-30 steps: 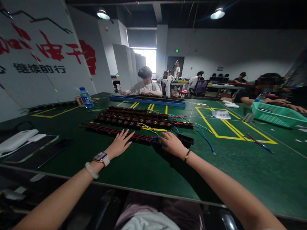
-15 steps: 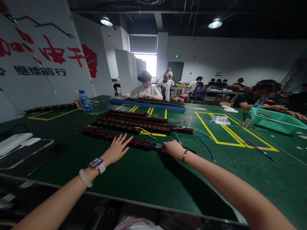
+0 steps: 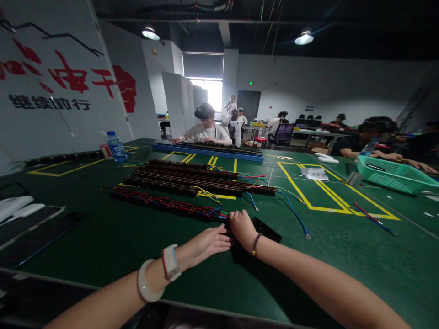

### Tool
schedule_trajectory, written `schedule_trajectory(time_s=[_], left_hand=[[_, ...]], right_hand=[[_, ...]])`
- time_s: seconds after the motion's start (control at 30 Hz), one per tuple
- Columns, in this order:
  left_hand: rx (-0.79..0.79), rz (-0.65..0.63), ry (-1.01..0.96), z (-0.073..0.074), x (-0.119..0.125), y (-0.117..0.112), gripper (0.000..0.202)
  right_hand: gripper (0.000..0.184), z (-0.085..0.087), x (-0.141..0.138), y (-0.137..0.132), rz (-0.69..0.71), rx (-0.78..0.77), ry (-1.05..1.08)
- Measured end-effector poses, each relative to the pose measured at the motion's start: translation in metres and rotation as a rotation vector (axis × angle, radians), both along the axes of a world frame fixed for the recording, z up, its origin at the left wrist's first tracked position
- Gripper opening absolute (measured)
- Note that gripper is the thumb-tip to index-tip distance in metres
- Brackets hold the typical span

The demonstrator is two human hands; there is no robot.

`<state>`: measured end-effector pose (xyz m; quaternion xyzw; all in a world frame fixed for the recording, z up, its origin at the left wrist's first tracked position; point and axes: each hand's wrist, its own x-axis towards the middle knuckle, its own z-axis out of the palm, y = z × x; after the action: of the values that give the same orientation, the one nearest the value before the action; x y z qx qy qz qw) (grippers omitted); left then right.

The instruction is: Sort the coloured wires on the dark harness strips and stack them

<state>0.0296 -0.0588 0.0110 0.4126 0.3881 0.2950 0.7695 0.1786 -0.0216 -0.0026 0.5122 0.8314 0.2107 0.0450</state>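
Observation:
Near the front of the table a long dark strip assembly [image 3: 164,201] with red and blue wires along it lies slantwise. At its right end, coloured wires [image 3: 223,215] run into the closed fingers of my right hand [image 3: 243,228]. My left hand [image 3: 207,244] is just below and left of it, fingers stretched out, their tips close to the right hand. Whether they touch it or the wires is hard to tell. A flat black piece [image 3: 266,228] lies partly behind my right wrist.
More dark strips [image 3: 185,179] with loose yellow, red and blue leads lie behind. A blue tray [image 3: 209,153] is beyond them, before a seated co-worker. A bottle [image 3: 117,147] and phones [image 3: 51,240] are at left; a green basket [image 3: 394,176] and loose wires [image 3: 373,219] at right.
My left hand has come off the strip assembly and moved right and nearer, beside my right hand. The right hand stays at the wire end, turned a little. The view has shifted slightly.

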Motion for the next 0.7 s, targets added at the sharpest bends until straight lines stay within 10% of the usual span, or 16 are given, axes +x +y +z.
schedule_trajectory(time_s=[0.33,0.7], left_hand=[[-0.216,0.208,-0.344,-0.004,0.058,0.014,0.041],[-0.203,0.194,-0.461,-0.014,0.06,0.015,0.041]], right_hand=[[0.058,0.022,0.005,0.001,0.039,-0.155,-0.029],[0.053,0.048,0.015,0.015,0.142,-0.466,0.001]])
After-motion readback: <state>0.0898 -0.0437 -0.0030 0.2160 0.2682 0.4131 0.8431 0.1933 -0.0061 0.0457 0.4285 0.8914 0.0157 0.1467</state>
